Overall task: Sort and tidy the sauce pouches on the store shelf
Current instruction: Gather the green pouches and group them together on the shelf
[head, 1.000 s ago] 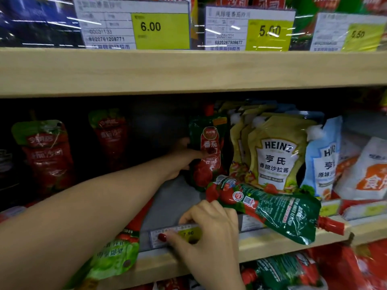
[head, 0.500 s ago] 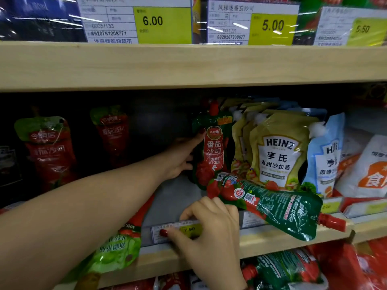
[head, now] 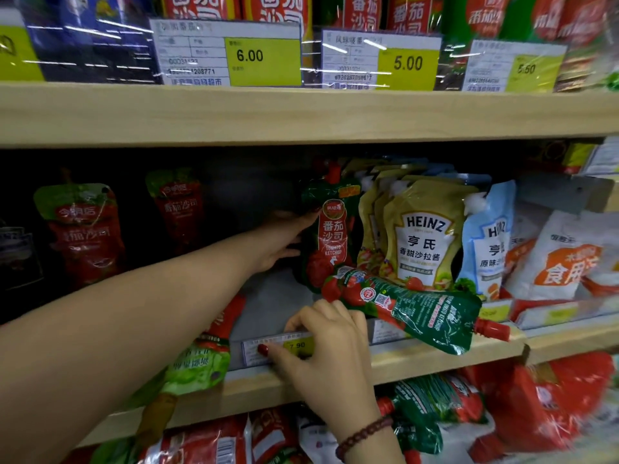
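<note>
The upper wooden shelf (head: pixel 301 112) spans the whole view and carries yellow price cards (head: pixel 231 55) along its front, with red ketchup packs standing behind them. Below it, the middle shelf (head: pixel 274 303) has a grey floor and a pale wooden front edge. On its right side stand white bags with orange print (head: pixel 569 259), a pale blue Heinz pouch (head: pixel 489 239) and a row of yellow Heinz pouches (head: pixel 423 236), packed close together. Two red pouches with green tops (head: pixel 83 229) stand well apart on the dim left side. Just left of the yellow row, a green-and-red tomato ketchup pouch (head: pixel 330 236) stands upright with its red cap on top. A second ketchup pouch (head: pixel 412 309) lies on its side in front of the Heinz row, with its red cap pointing right and sticking out past the shelf edge. A light green pouch (head: pixel 194 366) hangs over the front edge beneath the left forearm. The left hand (head: pixel 284 239) reaches deep into the shelf, its fingers straight and touching the left edge of the upright ketchup pouch. The right hand (head: pixel 331 349) holds the price label (head: pixel 294 345) marked 7.90, with the fingers curled over its top and the thumb pressed on its front. A dark beaded bracelet (head: pixel 363 433) circles the right wrist.
</note>
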A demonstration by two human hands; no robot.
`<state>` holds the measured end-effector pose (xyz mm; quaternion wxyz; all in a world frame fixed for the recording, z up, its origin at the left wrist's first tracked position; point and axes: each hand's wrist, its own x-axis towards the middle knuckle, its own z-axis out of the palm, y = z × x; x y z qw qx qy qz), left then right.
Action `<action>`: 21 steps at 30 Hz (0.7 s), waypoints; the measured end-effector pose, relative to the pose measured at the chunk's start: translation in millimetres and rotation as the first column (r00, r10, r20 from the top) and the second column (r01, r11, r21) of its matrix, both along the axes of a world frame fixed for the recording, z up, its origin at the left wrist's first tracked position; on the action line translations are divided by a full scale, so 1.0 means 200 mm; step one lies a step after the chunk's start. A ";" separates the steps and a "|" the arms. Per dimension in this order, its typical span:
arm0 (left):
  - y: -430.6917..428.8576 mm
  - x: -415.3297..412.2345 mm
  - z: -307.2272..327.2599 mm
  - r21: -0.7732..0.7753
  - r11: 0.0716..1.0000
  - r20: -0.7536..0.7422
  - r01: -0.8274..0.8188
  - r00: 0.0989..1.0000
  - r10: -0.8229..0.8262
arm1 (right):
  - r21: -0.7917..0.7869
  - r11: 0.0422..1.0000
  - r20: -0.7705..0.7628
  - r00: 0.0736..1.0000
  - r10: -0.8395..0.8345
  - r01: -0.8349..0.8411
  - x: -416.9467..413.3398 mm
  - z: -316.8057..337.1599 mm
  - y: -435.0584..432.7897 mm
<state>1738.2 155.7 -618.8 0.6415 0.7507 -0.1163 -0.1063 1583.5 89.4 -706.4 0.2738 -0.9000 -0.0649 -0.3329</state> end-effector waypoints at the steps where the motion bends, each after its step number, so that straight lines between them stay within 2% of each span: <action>1: 0.02 -0.01 0.01 0.007 1.000 -0.002 -0.008 1.000 0.008 | 0.001 1.000 -0.008 1.000 0.013 -0.013 -0.01 0.01 0.00; 7: 0.11 -0.13 0.02 0.082 0.993 -0.042 -0.080 0.996 0.084 | 0.077 0.993 -0.017 0.996 0.089 -0.088 -0.07 0.09 -0.07; 10: 0.10 -0.21 0.02 0.207 0.973 0.130 -0.099 0.989 0.073 | 0.054 0.997 0.033 0.998 0.059 -0.061 -0.14 0.16 -0.15; 12: 0.08 -0.27 0.03 0.256 0.964 0.247 -0.072 0.969 0.007 | -0.006 1.000 0.044 0.999 0.014 -0.014 -0.19 0.21 -0.23; 15: 0.02 -0.36 0.04 0.380 0.924 0.358 0.041 0.915 -0.188 | -0.082 0.993 0.043 0.996 -0.084 0.087 -0.27 0.28 -0.36; 18: -0.05 -0.41 0.03 0.503 0.855 0.370 0.124 0.864 -0.343 | -0.161 0.968 -0.027 0.979 -0.200 0.193 -0.33 0.29 -0.46; 21: -0.09 -0.44 0.01 0.571 0.806 0.362 0.158 0.832 -0.420 | -0.264 0.924 -0.148 0.935 -0.323 0.278 -0.35 0.27 -0.53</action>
